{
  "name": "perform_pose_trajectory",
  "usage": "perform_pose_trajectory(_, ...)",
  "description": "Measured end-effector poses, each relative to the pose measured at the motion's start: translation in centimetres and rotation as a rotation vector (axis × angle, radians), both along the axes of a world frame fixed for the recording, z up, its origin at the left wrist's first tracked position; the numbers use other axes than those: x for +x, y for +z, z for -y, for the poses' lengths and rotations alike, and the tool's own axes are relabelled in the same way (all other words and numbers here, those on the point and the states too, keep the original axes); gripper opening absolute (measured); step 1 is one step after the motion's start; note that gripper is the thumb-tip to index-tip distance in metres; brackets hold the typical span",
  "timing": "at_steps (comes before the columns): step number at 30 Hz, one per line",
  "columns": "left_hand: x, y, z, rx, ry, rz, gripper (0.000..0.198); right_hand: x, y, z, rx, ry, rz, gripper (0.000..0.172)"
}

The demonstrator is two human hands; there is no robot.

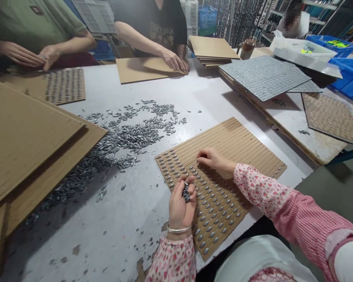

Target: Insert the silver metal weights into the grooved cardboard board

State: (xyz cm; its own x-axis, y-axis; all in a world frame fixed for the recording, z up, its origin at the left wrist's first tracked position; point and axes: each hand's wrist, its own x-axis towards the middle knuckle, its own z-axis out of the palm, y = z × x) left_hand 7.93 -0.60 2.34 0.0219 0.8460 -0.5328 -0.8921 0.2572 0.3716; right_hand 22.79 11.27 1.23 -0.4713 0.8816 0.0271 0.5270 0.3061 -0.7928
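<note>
A grooved cardboard sheet (233,137) lies at an angle on the white table in front of me. Rows of small grey spindle-shaped metal pieces (213,205) sit in its grooves on the near and left side. My left hand (179,211), palm up over the sheet's left edge, is curled round a handful of the same grey pieces (186,192). Just above the sheet, beyond the filled rows, my right hand (214,159) has thumb and fingers pinched together. Whatever is between those fingertips, if anything, cannot be made out.
A large heap of loose grey pieces (135,135) spreads left of my sheet. Stacked cardboard (32,129) overhangs the table's left side. Two co-workers' hands (173,60) (47,55) work across the table. Silvery filled sheets (264,76) and blue crates (350,78) stand at right.
</note>
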Motion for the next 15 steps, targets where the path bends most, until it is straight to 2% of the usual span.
perform_pose_trajectory(5, 0.2, -0.3, 0.1, -0.019, -0.037, 0.009, 0.012, -0.4, 0.0, 0.0, 0.160, 0.112, 0.222, 0.009)
perform_pose_trajectory(9, 0.4, -0.2, -0.1, -0.091, -0.015, -0.055, 0.015, -0.7, -0.4, 0.2, 0.261, 0.112, 0.306, 0.009)
perform_pose_trajectory(12, 0.4, -0.1, -0.1, -0.100, -0.004, -0.069, 0.020, -0.7, -0.7, 0.4, 0.305, 0.074, 0.277, 0.009)
perform_pose_trajectory(15, 0.4, -0.2, -0.1, -0.060, -0.023, -0.087, 0.022, -0.6, 0.2, 0.8, 0.238, 0.034, 0.110, 0.009)
